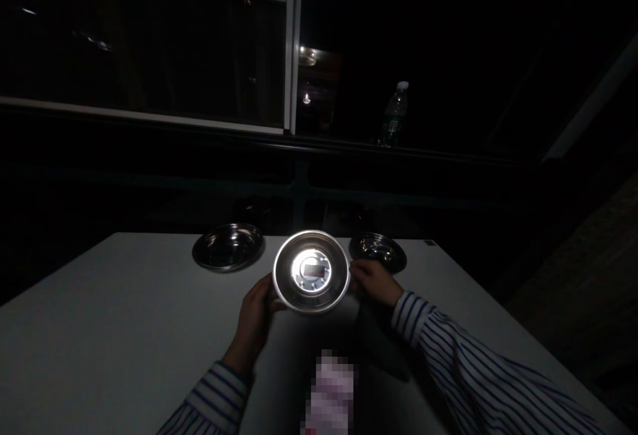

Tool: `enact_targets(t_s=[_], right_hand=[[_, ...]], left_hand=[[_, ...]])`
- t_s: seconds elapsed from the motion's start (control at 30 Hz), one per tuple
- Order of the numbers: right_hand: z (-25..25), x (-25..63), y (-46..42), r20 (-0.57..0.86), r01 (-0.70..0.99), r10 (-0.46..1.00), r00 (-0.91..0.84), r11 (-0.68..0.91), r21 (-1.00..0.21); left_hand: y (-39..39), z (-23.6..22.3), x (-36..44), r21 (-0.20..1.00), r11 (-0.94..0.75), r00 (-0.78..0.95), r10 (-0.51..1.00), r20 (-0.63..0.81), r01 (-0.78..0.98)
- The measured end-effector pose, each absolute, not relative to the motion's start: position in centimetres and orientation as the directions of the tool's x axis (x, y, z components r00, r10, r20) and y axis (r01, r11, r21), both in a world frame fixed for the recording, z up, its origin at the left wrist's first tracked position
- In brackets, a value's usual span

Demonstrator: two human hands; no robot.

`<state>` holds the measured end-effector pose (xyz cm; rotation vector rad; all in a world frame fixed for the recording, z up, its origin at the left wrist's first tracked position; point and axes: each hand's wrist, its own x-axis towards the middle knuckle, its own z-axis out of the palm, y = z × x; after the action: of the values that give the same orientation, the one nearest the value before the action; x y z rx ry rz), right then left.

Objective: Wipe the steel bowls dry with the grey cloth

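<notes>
A shiny round metal bowl [337,274] is held up over the white table, its inside facing me and reflecting a bright light. My left hand [256,309] grips its left side, with the fingers partly hidden behind it. At the right rim, my right hand [376,280] is closed in a pinch on the bowl's edge. Two more metal dishes lie near the table's far edge: a left dish [228,248] and a right dish [381,252], partly behind the held bowl and my right hand. Below my right wrist is a dark shape; whether cloth or shadow, I cannot tell.
The white table [149,329] ends just beyond the dishes. Behind it, a clear plastic bottle [395,116] with a white cap stands on a dark ledge by the window frame [290,50]. A pixelated patch covers the lower middle. The surroundings are very dark.
</notes>
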<state>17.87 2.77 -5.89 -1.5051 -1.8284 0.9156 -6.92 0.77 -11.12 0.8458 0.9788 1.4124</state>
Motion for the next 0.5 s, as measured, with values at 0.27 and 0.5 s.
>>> enact_targets(t_s=[0.27,0.5], right_hand=[[-5.4,19.9,3.4,0.1,0.566,0.978,-0.185,0.189,-0.802],[-6.2,21.2,4.4,0.105,0.579,0.982,-0.156,0.177,-0.796]], left_hand=[[0.9,-9.3,-4.8,0.929,-0.007,-0.144,0.988,-0.05,-0.371],[2.6,-10.1,-4.0,0.95,0.003,-0.146,0.988,-0.051,-0.312]])
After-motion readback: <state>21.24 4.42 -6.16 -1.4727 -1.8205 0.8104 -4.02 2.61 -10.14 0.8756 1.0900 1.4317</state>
